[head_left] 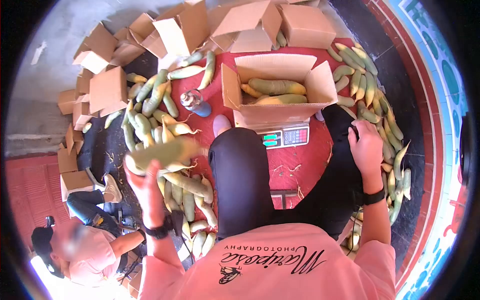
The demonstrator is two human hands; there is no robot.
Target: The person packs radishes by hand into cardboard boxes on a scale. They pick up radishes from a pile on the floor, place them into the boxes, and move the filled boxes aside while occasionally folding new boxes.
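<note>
My left hand [145,185] is closed round a green radish [162,154], which is blurred and held above a pile of radishes [187,187] on the left. My right hand [366,145] rests by my right knee, its fingers curled round a small dark thing I cannot make out. In front of me an open cardboard box [272,111] holds several green radishes [277,87]. The box stands on a digital scale [286,137] with lit green displays and a keypad.
A clear-and-blue bottle [196,103] stands left of the box. Empty cartons [107,90] line the wall at the left and back. More radishes [370,85] lie along the right side. Another person [92,250] sits at the lower left.
</note>
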